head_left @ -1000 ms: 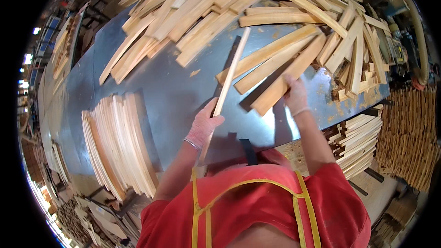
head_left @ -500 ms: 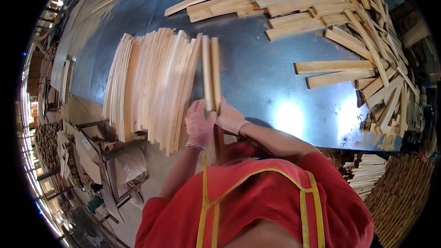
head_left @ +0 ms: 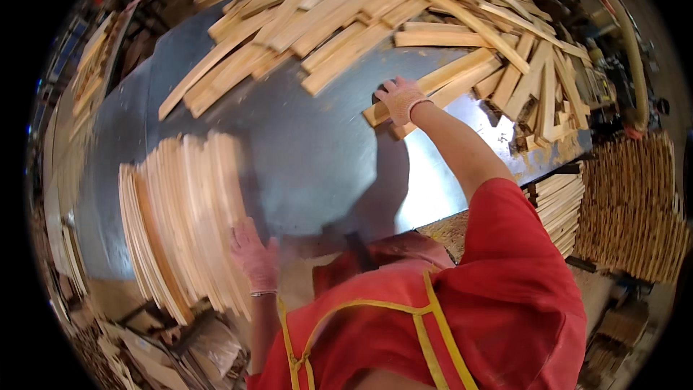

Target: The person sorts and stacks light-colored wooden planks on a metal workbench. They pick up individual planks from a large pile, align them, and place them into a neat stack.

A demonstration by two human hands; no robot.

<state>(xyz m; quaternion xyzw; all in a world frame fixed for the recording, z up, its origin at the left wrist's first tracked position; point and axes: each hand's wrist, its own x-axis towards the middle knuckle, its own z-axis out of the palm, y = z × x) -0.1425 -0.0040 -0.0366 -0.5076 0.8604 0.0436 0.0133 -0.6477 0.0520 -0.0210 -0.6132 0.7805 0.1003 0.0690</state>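
Note:
My left hand (head_left: 254, 254), in a pale pink knit glove, lies against the near right side of a row of upright-edged wooden strips (head_left: 189, 209). Its fingers are stretched out, and it grips nothing. Over on the right, my right hand (head_left: 401, 101), gloved too, reaches across the near end of a wooden strip (head_left: 453, 72), its fingers bent over the far edge. A second strip (head_left: 462, 88) lies alongside, partly beneath the hand. Motion blurs the row on the left.
The strips lie on a grey metal table (head_left: 303, 166). A heap of loose wooden strips (head_left: 346, 11) spreads over its far and right sides. Stacked strips (head_left: 635, 206) stand beyond the right edge, and a ribbed hose (head_left: 632, 50) hangs at far right.
My hands have parted. The two strips they held upright now appear to be against the row, and my right hand has moved right to the loose strips. The view has swung right.

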